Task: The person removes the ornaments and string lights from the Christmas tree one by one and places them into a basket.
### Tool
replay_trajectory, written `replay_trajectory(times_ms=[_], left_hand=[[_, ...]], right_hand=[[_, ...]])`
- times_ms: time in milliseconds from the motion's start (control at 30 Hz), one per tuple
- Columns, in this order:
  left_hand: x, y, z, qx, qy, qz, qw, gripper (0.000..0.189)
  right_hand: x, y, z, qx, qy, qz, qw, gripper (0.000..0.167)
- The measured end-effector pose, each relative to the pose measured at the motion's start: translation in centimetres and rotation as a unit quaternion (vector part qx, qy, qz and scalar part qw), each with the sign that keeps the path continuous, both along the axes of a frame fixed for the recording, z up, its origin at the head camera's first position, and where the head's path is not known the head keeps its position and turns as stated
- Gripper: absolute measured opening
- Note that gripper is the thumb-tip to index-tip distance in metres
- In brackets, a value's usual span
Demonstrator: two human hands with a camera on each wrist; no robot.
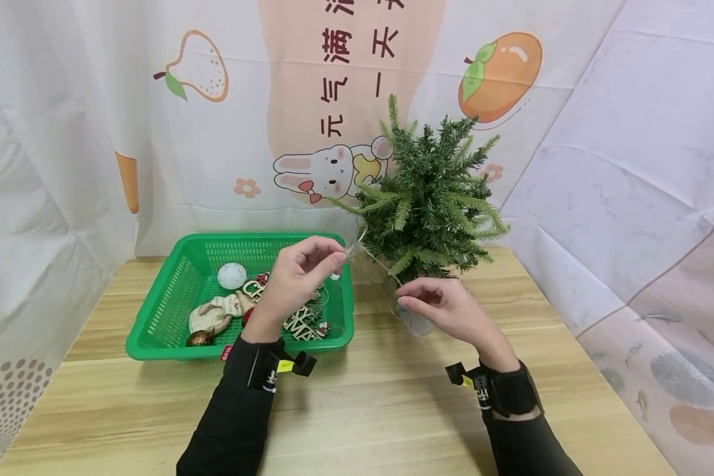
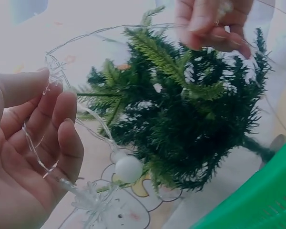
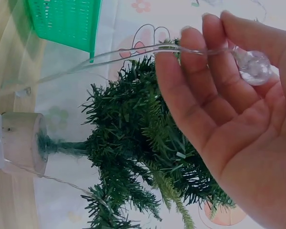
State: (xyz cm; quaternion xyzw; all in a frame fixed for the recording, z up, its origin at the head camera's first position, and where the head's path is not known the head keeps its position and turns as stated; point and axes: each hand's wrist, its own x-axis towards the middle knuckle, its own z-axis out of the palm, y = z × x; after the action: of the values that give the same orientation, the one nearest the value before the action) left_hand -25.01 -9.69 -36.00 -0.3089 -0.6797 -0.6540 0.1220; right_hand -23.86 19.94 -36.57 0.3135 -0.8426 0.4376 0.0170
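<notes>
Pinching the light string [image 3: 155,47] by a clear cluster [image 1: 350,252] in the left grip [image 1: 297,279], thumb pressed to fingers; holding it near a clear bulb [image 3: 255,68] in the curled right grip [image 1: 446,307]; stretching it before the tree [image 1: 431,198]; crossing the basket [image 1: 156,291] on the table [image 1: 357,423] with the left arm, partly blocking ornaments beside a speckled egg [image 1: 232,276]; facing a printed cloth [image 1: 214,158] behind.
</notes>
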Motion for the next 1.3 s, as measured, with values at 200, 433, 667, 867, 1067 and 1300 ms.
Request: replay_trajectory(times_ms=[200,433,667,867,1067,1300], left_hand=[[0.1,-0.9,0.4,0.053,0.002,0.022,0.9984,0.011],[-0.1,-2.3,0.8,0.115,0.012,0.059,0.9916,0.014],[0.0,-4.4,1.1,0.172,0.009,0.108,0.9791,0.017],[0.0,-6.0,1.1,0.228,0.002,0.108,0.9676,0.016],[-0.1,-6.9,1.0,0.254,-0.005,0.105,0.9615,0.017],[-0.2,-7.3,1.1,0.277,-0.006,0.095,0.9562,0.017]], right_hand=[[-0.4,0.1,-0.5,0.029,0.006,0.038,0.9988,0.015],[-0.6,0.2,-0.7,0.051,-0.018,0.066,0.9963,0.012],[-0.5,0.8,-0.6,0.062,-0.023,0.064,0.9958,0.012],[-0.5,1.0,-0.5,0.066,-0.022,0.061,0.9957,0.013],[-0.5,1.0,-0.6,0.084,0.005,0.055,0.9950,0.018],[-0.4,0.8,-0.2,0.094,0.010,0.020,0.9954,0.021]])
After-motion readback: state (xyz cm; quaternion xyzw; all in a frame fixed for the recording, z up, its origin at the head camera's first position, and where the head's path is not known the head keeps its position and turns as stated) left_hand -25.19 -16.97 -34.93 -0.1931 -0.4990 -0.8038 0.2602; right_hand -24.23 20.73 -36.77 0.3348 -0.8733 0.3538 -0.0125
